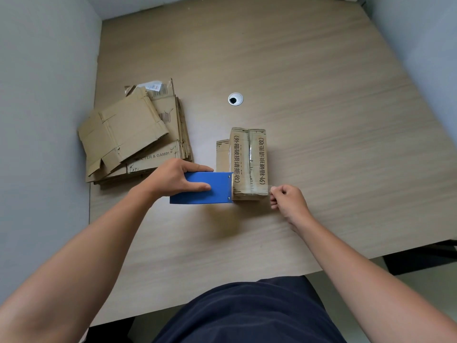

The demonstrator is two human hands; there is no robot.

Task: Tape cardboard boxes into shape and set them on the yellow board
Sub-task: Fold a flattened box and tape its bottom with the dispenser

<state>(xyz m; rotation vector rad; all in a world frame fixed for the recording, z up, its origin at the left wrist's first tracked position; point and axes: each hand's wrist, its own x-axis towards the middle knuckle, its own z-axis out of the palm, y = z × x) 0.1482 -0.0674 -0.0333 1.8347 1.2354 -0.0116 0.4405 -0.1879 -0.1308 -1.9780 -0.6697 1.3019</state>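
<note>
A small folded cardboard box (249, 159) with black printed characters stands on the wooden table (321, 120), its top flaps closed and a strip of clear tape along the middle seam. My left hand (178, 178) grips a blue tape dispenser (207, 188), whose cutter end touches the box's near left edge. My right hand (286, 200) pinches the free end of the clear tape (270, 188) at the box's near right corner. The tape stretches across the box's near end. No yellow board is in view.
A stack of flattened cardboard boxes (133, 134) lies at the left of the table, close to the grey wall. A round cable grommet (235, 99) sits in the tabletop behind the box. The table's near edge runs just before my lap.
</note>
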